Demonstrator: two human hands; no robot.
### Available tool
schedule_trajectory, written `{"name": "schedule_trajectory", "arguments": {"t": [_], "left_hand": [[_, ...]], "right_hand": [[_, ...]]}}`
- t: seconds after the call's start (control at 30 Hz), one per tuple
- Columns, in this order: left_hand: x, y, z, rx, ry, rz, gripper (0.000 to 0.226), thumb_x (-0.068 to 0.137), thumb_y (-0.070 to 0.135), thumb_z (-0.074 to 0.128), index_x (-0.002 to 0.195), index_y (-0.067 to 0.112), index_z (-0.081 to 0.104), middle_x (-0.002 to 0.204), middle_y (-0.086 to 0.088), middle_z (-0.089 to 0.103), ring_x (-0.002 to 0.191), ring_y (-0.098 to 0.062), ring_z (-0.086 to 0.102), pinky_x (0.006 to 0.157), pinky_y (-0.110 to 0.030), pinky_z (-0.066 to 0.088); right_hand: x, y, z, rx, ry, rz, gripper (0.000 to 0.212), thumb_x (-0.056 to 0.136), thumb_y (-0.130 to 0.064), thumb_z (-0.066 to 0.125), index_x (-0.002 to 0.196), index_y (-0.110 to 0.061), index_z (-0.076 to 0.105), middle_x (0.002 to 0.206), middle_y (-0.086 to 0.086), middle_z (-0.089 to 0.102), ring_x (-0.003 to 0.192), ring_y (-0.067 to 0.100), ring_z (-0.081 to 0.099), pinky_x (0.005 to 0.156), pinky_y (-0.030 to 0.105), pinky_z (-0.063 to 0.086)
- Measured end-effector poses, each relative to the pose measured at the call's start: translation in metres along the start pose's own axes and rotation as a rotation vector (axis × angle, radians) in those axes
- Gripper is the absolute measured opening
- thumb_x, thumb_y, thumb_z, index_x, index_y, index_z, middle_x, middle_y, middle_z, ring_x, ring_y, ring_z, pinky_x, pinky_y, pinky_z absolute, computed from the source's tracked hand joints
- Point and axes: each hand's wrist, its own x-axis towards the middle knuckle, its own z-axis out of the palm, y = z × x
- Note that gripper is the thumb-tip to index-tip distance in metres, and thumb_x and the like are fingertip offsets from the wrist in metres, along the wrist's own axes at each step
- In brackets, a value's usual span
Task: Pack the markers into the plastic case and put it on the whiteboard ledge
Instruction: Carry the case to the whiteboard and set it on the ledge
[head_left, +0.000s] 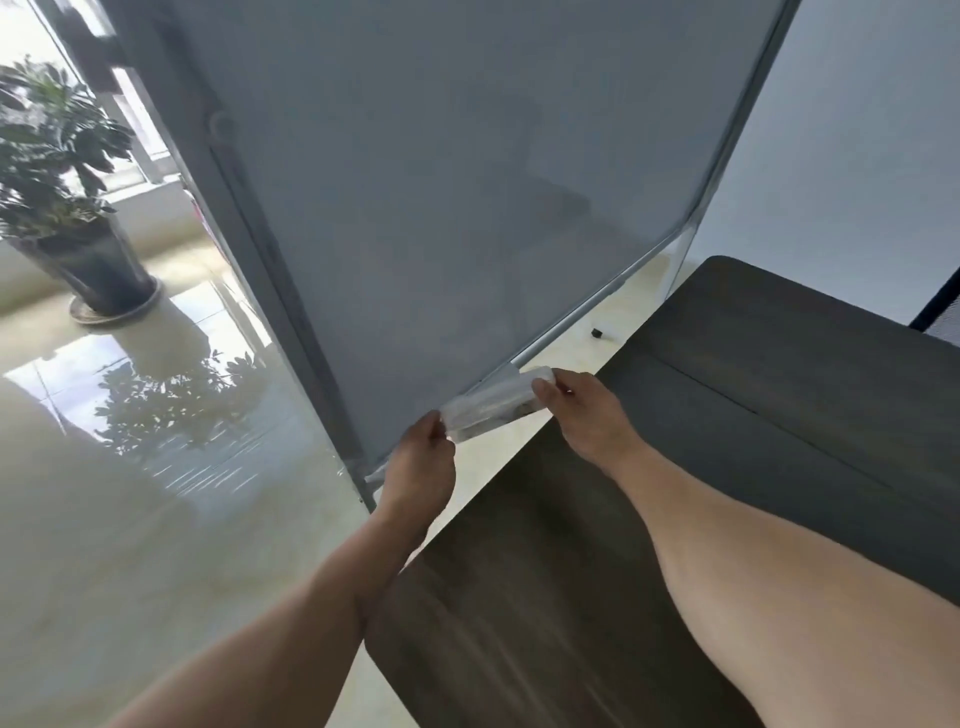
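While both arms reach out across the dark wooden table (779, 405), the person holds the clear plastic case (493, 402) right at the bottom edge of the whiteboard (441, 182). The left hand (423, 457) pinches the near end of the case between thumb and fingertips, and the right hand (582, 410) pinches the far end the same way, thumb on top. The case lies lengthwise along the whiteboard ledge (566, 327), touching it or just about to; from where I stand I cannot tell whether it is already resting there or being held a hair above. Something dark shows through the plastic, most likely the markers, though it is too blurred to count them.

To my eye this is the last step: setting the packed case down and letting go. The ledge looks narrow, and the board stands tilted in this view, so the case could roll or slide off the front lip if released before it sits flat. If one hand lets go ahead of the other, the free end may drop and tip the whole thing toward the glossy floor (156, 493). A lid not properly snapped could pop open on a fall and scatter the markers. A potted plant (57, 171) stands well apart by the window, out of harm's way.
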Motion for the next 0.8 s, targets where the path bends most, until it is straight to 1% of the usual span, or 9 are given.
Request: {"name": "schedule_trajectory", "arguments": {"t": [0.1,0.23,0.3,0.4,0.5,0.53,0.57,0.67,0.8], "left_hand": [[0.020,-0.013,-0.007,-0.044,0.041,-0.045,0.020,0.082,0.007,0.034,0.088,0.014,0.052,0.086,-0.015,0.058,0.069,-0.028,0.046,0.058,-0.034,0.034],[0.038,-0.028,-0.012,-0.105,0.051,-0.074,0.022,0.085,0.006,0.034,0.092,0.014,0.054,0.087,-0.001,0.055,0.075,-0.021,0.048,0.062,-0.041,0.040],[0.044,-0.037,-0.012,-0.109,0.061,-0.069,0.022,0.087,0.006,0.035,0.094,0.014,0.054,0.091,-0.003,0.058,0.081,-0.026,0.052,0.060,-0.039,0.041],[0.050,-0.046,-0.009,-0.112,0.062,-0.055,0.016,0.091,0.004,0.038,0.095,0.009,0.052,0.093,-0.005,0.056,0.084,-0.027,0.048,0.054,-0.030,0.028],[0.052,-0.048,-0.004,-0.147,0.035,-0.070,0.020,0.093,0.002,0.038,0.098,0.016,0.052,0.106,0.000,0.057,0.095,-0.022,0.047,0.063,-0.030,0.029],[0.054,-0.050,-0.002,-0.159,0.026,-0.078,0.022,0.093,0.002,0.039,0.099,0.019,0.052,0.110,0.001,0.057,0.097,-0.020,0.046,0.067,-0.034,0.023],[0.056,-0.052,0.000,-0.171,0.024,-0.088,0.022,0.093,0.002,0.040,0.097,0.019,0.051,0.112,0.001,0.057,0.099,-0.020,0.046,0.066,-0.042,0.028],[0.063,-0.061,0.005,-0.172,0.048,-0.124,0.020,0.090,0.000,0.042,0.091,0.018,0.050,0.109,0.001,0.058,0.100,-0.023,0.048,0.066,-0.028,0.029],[0.069,-0.066,0.006,-0.167,0.056,-0.130,0.026,0.090,0.000,0.041,0.097,0.024,0.048,0.108,0.005,0.056,0.095,-0.021,0.048,0.073,-0.028,0.034]], "right_hand": [[0.035,-0.007,0.024,-0.003,-0.019,-0.003,0.039,0.095,-0.043,0.045,0.063,-0.022,0.048,0.057,-0.005,0.045,0.056,0.012,0.042,0.054,0.026,0.034],[0.065,-0.004,0.053,0.044,-0.082,-0.011,0.035,0.095,-0.048,0.045,0.090,-0.021,0.067,0.078,-0.004,0.063,0.076,0.014,0.056,0.064,0.020,0.040],[0.078,0.003,0.066,0.063,-0.112,-0.003,0.038,0.094,-0.049,0.044,0.097,-0.020,0.068,0.089,0.000,0.067,0.085,0.018,0.059,0.073,0.027,0.046],[0.093,0.014,0.083,0.051,-0.143,0.003,0.042,0.093,-0.052,0.043,0.101,-0.020,0.068,0.096,0.005,0.069,0.091,0.023,0.059,0.083,0.038,0.048],[0.100,0.022,0.094,0.060,-0.154,0.015,0.043,0.095,-0.050,0.043,0.103,-0.015,0.068,0.097,0.007,0.069,0.092,0.025,0.060,0.085,0.040,0.047],[0.101,0.024,0.098,0.065,-0.156,0.017,0.043,0.095,-0.048,0.044,0.103,-0.014,0.068,0.098,0.008,0.069,0.092,0.026,0.059,0.085,0.040,0.047],[0.102,0.026,0.101,0.073,-0.158,0.018,0.042,0.095,-0.047,0.044,0.104,-0.013,0.068,0.099,0.009,0.069,0.093,0.026,0.059,0.086,0.041,0.047],[0.106,0.029,0.109,0.103,-0.160,0.021,0.041,0.096,-0.045,0.045,0.106,-0.012,0.067,0.101,0.009,0.068,0.093,0.027,0.058,0.086,0.041,0.047],[0.115,0.033,0.121,0.105,-0.153,-0.008,0.038,0.095,-0.046,0.046,0.100,-0.015,0.068,0.096,0.006,0.069,0.090,0.024,0.059,0.082,0.039,0.047]]}}
